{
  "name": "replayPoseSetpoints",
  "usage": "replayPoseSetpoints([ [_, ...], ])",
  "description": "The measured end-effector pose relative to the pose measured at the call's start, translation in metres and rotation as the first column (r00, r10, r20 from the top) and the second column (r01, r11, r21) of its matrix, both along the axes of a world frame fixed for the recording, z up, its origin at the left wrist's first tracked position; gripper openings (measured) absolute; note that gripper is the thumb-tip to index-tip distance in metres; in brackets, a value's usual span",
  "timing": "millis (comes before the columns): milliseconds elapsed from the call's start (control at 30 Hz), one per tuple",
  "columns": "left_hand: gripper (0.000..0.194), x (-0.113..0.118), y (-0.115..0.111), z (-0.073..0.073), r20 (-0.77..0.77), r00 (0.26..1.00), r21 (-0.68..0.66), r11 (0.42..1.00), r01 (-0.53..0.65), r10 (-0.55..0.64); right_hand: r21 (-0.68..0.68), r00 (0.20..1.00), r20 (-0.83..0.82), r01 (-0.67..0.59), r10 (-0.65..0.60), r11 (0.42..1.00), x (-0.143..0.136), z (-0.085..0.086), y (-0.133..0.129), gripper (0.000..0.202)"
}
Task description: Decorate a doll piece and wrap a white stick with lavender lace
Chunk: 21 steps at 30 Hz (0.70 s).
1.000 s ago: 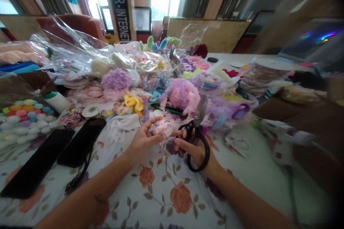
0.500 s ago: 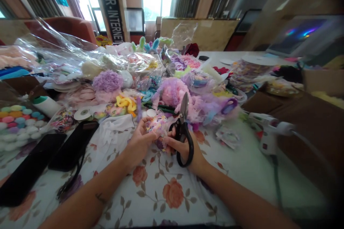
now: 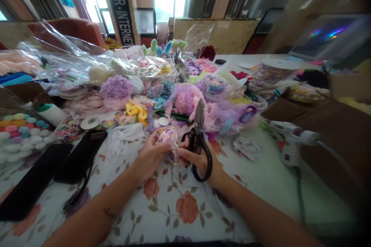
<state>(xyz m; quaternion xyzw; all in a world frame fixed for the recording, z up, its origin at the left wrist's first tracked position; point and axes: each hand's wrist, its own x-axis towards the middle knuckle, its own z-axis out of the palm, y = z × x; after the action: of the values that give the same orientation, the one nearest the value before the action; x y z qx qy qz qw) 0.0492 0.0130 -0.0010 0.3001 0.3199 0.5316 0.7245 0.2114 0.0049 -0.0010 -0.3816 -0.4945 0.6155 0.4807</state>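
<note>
Pinched in my left hand (image 3: 150, 158) is a small pink, yellow and purple decorated piece (image 3: 167, 136); its exact kind is too small to make out. My right hand (image 3: 203, 160) has black-handled scissors (image 3: 199, 117) hooked on it, blades pointing up and away from me. The thumb and fingertips of that hand meet at the lower right edge of the decorated piece, so whether they pinch it is hard to see. Both hands are just above the flowered tablecloth (image 3: 187, 206). A white cloth (image 3: 123, 139) lies left of my left hand.
Two black phone-like slabs (image 3: 81, 156) lie on the left, near colourful pompoms (image 3: 21, 127). Yarn, ribbon and tulle (image 3: 188, 96) are heaped behind my hands. On the right are a white glue gun (image 3: 285, 139) with a cord and a brown cardboard box (image 3: 319, 123).
The decorated piece has turned a little between my hands. My right hand and the scissors have shifted slightly right, widening the gap between the hands.
</note>
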Motion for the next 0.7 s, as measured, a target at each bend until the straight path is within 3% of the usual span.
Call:
replayPoseSetpoints([
  [200,0.047,-0.0025,0.0027,0.0011,0.017,0.999,0.002,0.999,-0.051,0.051,-0.024,0.996,0.085,-0.022,0.024,0.999,-0.0008,0.0011,-0.0002,0.036],
  [400,0.052,-0.0007,0.0029,-0.0009,-0.052,0.996,0.057,0.996,-0.066,0.069,-0.012,0.998,0.061,-0.025,0.026,1.0,-0.0047,0.0069,-0.0021,0.04],
  [567,0.063,0.0001,-0.0008,0.0038,-0.031,0.999,0.028,0.999,0.037,-0.036,-0.005,0.998,0.067,0.007,-0.007,1.0,-0.0086,0.0041,-0.0029,0.043],
  [700,0.06,0.0013,-0.0032,0.0073,-0.011,0.998,-0.004,0.998,0.066,-0.066,0.018,0.996,0.069,0.06,-0.062,0.998,-0.0097,-0.0002,-0.0026,0.04],
])
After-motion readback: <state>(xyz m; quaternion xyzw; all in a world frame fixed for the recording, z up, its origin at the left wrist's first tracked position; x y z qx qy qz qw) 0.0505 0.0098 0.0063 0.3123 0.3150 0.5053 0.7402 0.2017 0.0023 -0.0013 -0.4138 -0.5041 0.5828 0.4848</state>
